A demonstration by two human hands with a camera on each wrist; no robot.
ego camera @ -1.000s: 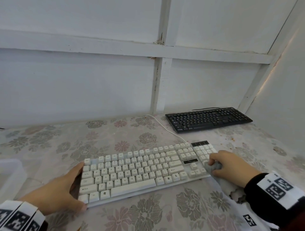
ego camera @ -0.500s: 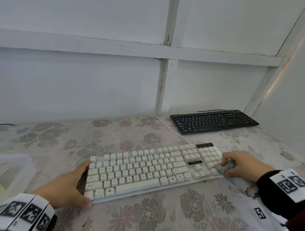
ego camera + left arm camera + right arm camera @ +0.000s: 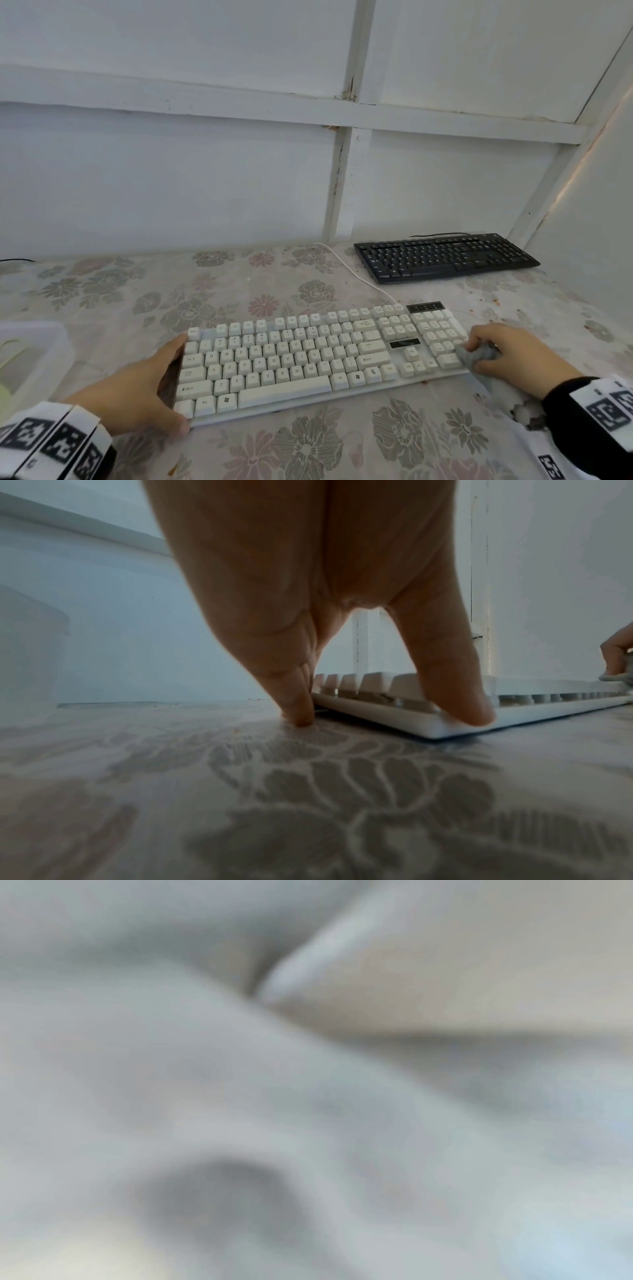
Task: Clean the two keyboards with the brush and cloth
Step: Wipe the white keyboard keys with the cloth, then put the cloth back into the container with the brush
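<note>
The white keyboard lies across the near middle of the flowered table. My left hand braces its left end, thumb on the front corner and fingers straight down beside the left edge. My right hand grips a bunched grey cloth and presses it on the right end of the number pad. Blurred cloth fills the right wrist view. The black keyboard lies at the back right by the wall. No brush is plainly visible.
A translucent plastic box with something pale green inside stands at the left edge. The white keyboard's cable runs back toward the wall. White walls close the table at the back and right.
My right hand has slid the cloth rightward over the number pad toward the keyboard's right end. My left hand has kept its place at the left end.
</note>
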